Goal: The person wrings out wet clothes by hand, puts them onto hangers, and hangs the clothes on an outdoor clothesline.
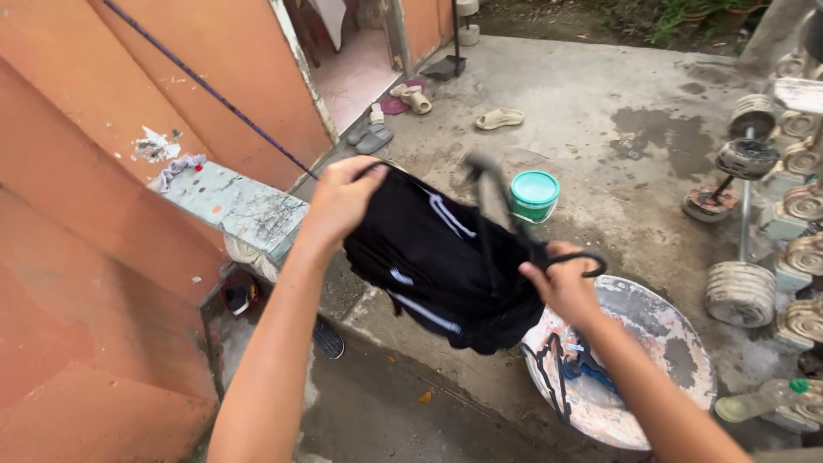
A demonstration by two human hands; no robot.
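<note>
A: Count?
B: One black garment with white stripes, midair above the concrete floor. Left hand, fingers clamped on its top edge. Right hand, fingers closed on a black hanger.
A: Around?
B: One round worn basin below right; one teal-lidded tub beyond; five sandals near the doorway.

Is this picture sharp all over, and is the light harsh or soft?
Head view: soft, even daylight, no hard shadows on the concrete floor. The black hanger above the black garment is smeared by motion blur. Both hands, left and right, look slightly soft. Edges bend a little, as with a wide lens.
</note>
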